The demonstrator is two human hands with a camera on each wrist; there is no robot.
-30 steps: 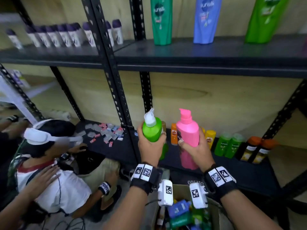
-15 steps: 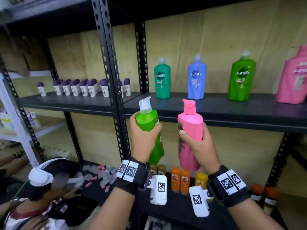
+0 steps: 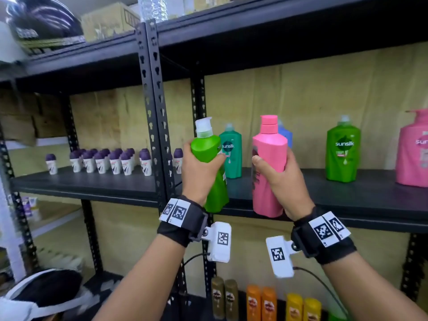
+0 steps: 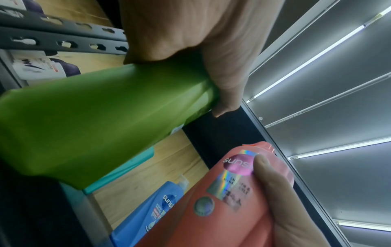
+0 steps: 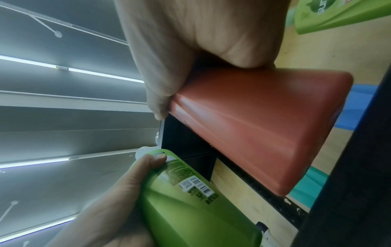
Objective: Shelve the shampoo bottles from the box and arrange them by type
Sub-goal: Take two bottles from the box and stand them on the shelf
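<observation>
My left hand (image 3: 201, 169) grips a light green pump bottle (image 3: 209, 156) upright, in front of the middle shelf (image 3: 347, 200). My right hand (image 3: 276, 179) grips a pink pump bottle (image 3: 268, 158) beside it. Both bottles hang at the shelf's front edge, above it. On that shelf stand a dark green bottle (image 3: 231, 154), a blue bottle (image 3: 286, 135) mostly hidden behind the pink one, a light green bottle (image 3: 343, 150) and a pink bottle (image 3: 413, 149) at the right edge. The left wrist view shows the green bottle (image 4: 101, 120) in my fingers; the right wrist view shows the pink bottle (image 5: 264, 127).
A black slotted upright (image 3: 154, 112) stands just left of my left hand. Beyond it, several small purple-capped roll-ons (image 3: 104, 161) fill the left shelf. Small orange and yellow bottles (image 3: 268, 302) line the bottom shelf. A person's head with a white headset (image 3: 39, 295) is low left.
Both hands have lifted the two bottles from near the low shelf up to the middle shelf's level. The box has dropped out of view and the view has tilted up.
</observation>
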